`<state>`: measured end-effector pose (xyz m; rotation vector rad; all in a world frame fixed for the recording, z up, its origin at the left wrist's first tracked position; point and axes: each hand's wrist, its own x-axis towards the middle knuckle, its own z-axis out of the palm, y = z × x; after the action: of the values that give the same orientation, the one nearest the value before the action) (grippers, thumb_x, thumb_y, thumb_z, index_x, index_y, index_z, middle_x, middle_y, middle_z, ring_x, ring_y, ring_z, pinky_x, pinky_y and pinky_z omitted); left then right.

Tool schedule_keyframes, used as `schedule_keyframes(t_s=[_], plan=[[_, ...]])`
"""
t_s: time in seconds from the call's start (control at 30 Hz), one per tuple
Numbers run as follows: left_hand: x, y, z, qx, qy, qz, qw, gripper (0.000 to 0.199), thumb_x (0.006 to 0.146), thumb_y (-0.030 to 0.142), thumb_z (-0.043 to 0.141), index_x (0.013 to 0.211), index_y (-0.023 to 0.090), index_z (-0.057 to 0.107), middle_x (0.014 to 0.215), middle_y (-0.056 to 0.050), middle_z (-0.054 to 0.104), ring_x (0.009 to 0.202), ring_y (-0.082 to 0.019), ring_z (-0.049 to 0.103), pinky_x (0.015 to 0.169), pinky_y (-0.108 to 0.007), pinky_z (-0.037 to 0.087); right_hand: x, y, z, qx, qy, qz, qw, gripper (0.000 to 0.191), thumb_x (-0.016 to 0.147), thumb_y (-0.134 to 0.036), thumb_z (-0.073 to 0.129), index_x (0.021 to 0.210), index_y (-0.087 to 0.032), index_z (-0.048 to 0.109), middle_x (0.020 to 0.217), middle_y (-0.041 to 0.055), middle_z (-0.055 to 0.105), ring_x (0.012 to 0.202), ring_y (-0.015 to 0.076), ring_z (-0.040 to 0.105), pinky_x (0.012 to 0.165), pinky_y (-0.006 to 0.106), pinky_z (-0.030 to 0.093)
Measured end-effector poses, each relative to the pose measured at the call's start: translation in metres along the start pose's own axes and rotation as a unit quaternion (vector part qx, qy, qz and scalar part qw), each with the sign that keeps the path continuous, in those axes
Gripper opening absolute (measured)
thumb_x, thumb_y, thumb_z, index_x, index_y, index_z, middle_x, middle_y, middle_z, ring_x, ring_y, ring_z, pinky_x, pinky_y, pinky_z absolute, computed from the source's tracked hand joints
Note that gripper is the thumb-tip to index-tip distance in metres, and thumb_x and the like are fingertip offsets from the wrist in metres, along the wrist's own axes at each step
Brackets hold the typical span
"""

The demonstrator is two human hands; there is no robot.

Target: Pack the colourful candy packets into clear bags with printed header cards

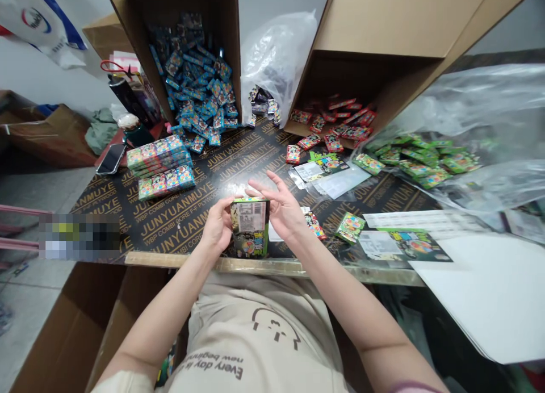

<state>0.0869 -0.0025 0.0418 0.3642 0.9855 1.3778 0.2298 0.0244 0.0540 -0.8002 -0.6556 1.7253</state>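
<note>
At the table's front edge a dark printed packet (249, 229) with a pale label panel and a bright green top edge stands upright. My left hand (218, 225) grips it by its left side, thumb and fingers closed near the top corner. My right hand (286, 207) is at the packet's right side, its fingers stretched out and spread above the top edge. Whether its thumb touches the packet, I cannot tell. Right of that hand lie a small red box (314, 222), partly covered by my wrist, and a green box (350, 228).
Blue boxes (204, 92) spill from a carton at the back left, red boxes (353, 120) from another carton. Green boxes (438, 160) lie in clear plastic at right. Stacked packs (159, 157) and a phone (110, 159) are at left; white sheets (489, 291) overhang at right.
</note>
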Motion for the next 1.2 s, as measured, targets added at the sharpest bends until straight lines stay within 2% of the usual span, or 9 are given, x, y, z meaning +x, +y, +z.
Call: schedule_keyframes(t_s=[0.1, 0.23, 0.3, 0.53, 0.63, 0.77, 0.97, 1.07, 1.2], plan=[[-0.003, 0.009, 0.001, 0.109, -0.030, 0.116, 0.987, 0.019, 0.061, 0.024, 0.074, 0.079, 0.018, 0.072, 0.074, 0.001, 0.070, 0.066, -0.010, 0.061, 0.064, -0.021, 0.046, 0.001, 0.002, -0.006, -0.080, -0.006, -0.035, 0.996, 0.035, 0.061, -0.023, 0.077, 0.093, -0.022, 0.062, 0.091, 0.0022, 0.075, 0.083, 0.0191, 0.070, 0.083, 0.036, 0.053], [-0.009, 0.027, 0.001, 0.314, -0.061, 0.281, 0.905, 0.011, 0.064, 0.027, 0.077, 0.067, 0.017, 0.073, 0.076, -0.003, 0.070, 0.075, -0.014, 0.063, 0.071, -0.025, 0.049, -0.004, 0.001, -0.015, -0.222, 0.006, -0.162, 0.961, 0.019, 0.066, -0.036, 0.079, 0.075, -0.020, 0.073, 0.083, 0.0034, 0.075, 0.080, 0.0184, 0.067, 0.082, 0.034, 0.052], [-0.010, 0.035, 0.003, 0.375, -0.071, 0.265, 0.885, 0.016, 0.064, 0.030, 0.079, 0.065, 0.016, 0.072, 0.073, -0.003, 0.069, 0.069, -0.015, 0.063, 0.066, -0.026, 0.050, -0.008, -0.002, -0.018, -0.256, -0.005, -0.180, 0.950, 0.020, 0.069, -0.039, 0.077, 0.078, -0.021, 0.076, 0.084, 0.0039, 0.075, 0.080, 0.0187, 0.068, 0.080, 0.034, 0.053], [0.002, 0.052, 0.014, 0.435, -0.124, 0.164, 0.877, 0.027, 0.058, 0.032, 0.082, 0.077, 0.014, 0.074, 0.070, -0.004, 0.071, 0.062, -0.014, 0.062, 0.062, -0.026, 0.049, -0.005, -0.016, -0.018, -0.260, -0.037, -0.127, 0.956, 0.025, 0.062, -0.038, 0.082, 0.074, -0.018, 0.072, 0.071, 0.0014, 0.071, 0.065, 0.0136, 0.064, 0.068, 0.029, 0.053], [0.002, 0.052, 0.016, 0.461, -0.143, 0.195, 0.854, 0.019, 0.060, 0.029, 0.080, 0.068, 0.014, 0.073, 0.066, -0.004, 0.069, 0.061, -0.014, 0.061, 0.060, -0.026, 0.048, -0.002, -0.020, -0.019, -0.271, -0.061, -0.129, 0.952, 0.024, 0.062, -0.036, 0.081, 0.071, -0.017, 0.070, 0.068, 0.0005, 0.069, 0.062, 0.0117, 0.061, 0.065, 0.026, 0.051], [-0.006, 0.052, 0.013, 0.508, -0.200, 0.285, 0.788, 0.012, 0.073, 0.028, 0.072, 0.070, 0.016, 0.072, 0.072, -0.004, 0.066, 0.068, -0.014, 0.062, 0.061, -0.025, 0.048, -0.006, -0.024, -0.024, -0.310, -0.088, -0.149, 0.935, 0.023, 0.068, -0.037, 0.079, 0.072, -0.016, 0.070, 0.070, 0.0016, 0.069, 0.064, 0.0127, 0.061, 0.065, 0.027, 0.050], [-0.016, 0.053, 0.006, 0.564, -0.247, 0.413, 0.671, 0.011, 0.081, 0.022, 0.067, 0.072, 0.017, 0.070, 0.079, -0.005, 0.067, 0.071, -0.013, 0.062, 0.067, -0.025, 0.048, -0.013, -0.027, -0.038, -0.397, -0.152, -0.213, 0.880, 0.030, 0.088, -0.043, 0.057, 0.084, -0.019, 0.074, 0.091, 0.0057, 0.074, 0.087, 0.0184, 0.067, 0.081, 0.033, 0.051], [-0.015, 0.053, 0.006, 0.589, -0.259, 0.437, 0.628, 0.010, 0.084, 0.017, 0.062, 0.081, 0.016, 0.071, 0.074, -0.003, 0.062, 0.068, -0.012, 0.058, 0.063, -0.024, 0.046, 0.003, -0.018, -0.060, -0.443, -0.107, -0.216, 0.863, 0.028, 0.090, -0.040, 0.054, 0.100, -0.020, 0.071, 0.105, 0.0067, 0.072, 0.094, 0.0192, 0.066, 0.084, 0.034, 0.049], [-0.012, 0.050, 0.003, 0.638, -0.260, 0.456, 0.563, 0.026, 0.089, 0.014, 0.052, 0.103, 0.022, 0.072, 0.074, -0.002, 0.054, 0.067, -0.012, 0.052, 0.060, -0.023, 0.042, 0.031, 0.007, -0.095, -0.648, -0.034, -0.139, 0.748, 0.026, 0.075, -0.020, 0.070, 0.101, -0.016, 0.068, 0.096, 0.0080, 0.071, 0.088, 0.0204, 0.063, 0.081, 0.033, 0.045]])
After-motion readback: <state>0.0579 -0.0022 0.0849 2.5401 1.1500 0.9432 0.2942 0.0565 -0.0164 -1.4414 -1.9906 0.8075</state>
